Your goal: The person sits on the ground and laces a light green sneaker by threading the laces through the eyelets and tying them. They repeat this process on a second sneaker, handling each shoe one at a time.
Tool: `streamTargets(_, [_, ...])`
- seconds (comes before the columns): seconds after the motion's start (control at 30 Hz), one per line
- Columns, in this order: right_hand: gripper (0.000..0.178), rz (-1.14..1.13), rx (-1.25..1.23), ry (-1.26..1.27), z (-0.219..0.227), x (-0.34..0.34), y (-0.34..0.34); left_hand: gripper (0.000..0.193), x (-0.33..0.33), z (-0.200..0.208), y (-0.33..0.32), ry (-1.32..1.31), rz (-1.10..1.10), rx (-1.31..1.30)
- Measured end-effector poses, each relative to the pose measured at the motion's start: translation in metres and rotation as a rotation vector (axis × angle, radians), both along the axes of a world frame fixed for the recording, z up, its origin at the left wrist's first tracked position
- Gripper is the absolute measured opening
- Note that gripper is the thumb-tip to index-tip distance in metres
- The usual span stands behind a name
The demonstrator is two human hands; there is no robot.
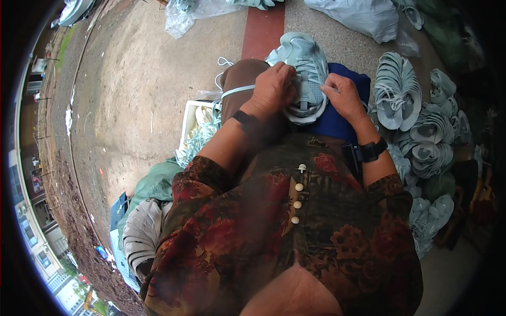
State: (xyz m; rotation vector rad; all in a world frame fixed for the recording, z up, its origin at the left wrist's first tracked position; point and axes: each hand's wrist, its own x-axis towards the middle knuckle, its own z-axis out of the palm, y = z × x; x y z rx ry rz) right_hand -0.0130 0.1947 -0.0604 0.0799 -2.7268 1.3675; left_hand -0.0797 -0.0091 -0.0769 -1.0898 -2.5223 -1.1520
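A pale blue-green shoe upper (299,51) lies across my lap on a dark blue cloth (345,126), its toe pointing away from me. Laces cross its front. At its left edge my left hand (273,90) has its fingers curled closed; a light shoelace (238,90) runs out from beside it over my left knee, its loose end hanging past the leg. To the right of the upper, my right hand (345,97) pinches a strand of lace between thumb and forefinger and draws it taut. The left fingertips are partly hidden behind the hand.
A white bin (187,126) of tangled pale laces (203,134) stands by my left leg. Nested grey uppers (141,234) sit lower left. Stacked pale uppers (398,92) pile up at my right. A white plastic sack (358,18) lies on the ground ahead.
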Motion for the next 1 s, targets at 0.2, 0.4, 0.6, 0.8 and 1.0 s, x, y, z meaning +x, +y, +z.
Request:
streamTargets(0.2, [0.02,0.016,0.011,0.006,0.004,0.004,-0.001,0.012,0.005,0.011,-0.007,0.111,-0.183,0.003])
streamTargets(0.4, [0.019,-0.014,0.049,-0.068,0.009,0.004,-0.006,0.015,0.012,0.015,0.0,-0.072,0.062,-0.077])
streamTargets(0.6, [0.018,-0.037,0.225,0.031,0.01,-0.001,-0.012,0.022,0.006,0.02,0.018,-0.141,0.096,-0.433])
streamTargets(0.8, [0.02,-0.027,0.412,0.034,0.018,-0.005,-0.017,0.016,-0.011,0.032,0.017,-0.077,-0.025,-0.537])
streamTargets(1.0, [0.02,-0.018,0.442,-0.038,0.024,-0.004,-0.018,0.017,-0.027,0.029,0.02,0.006,-0.102,-0.692])
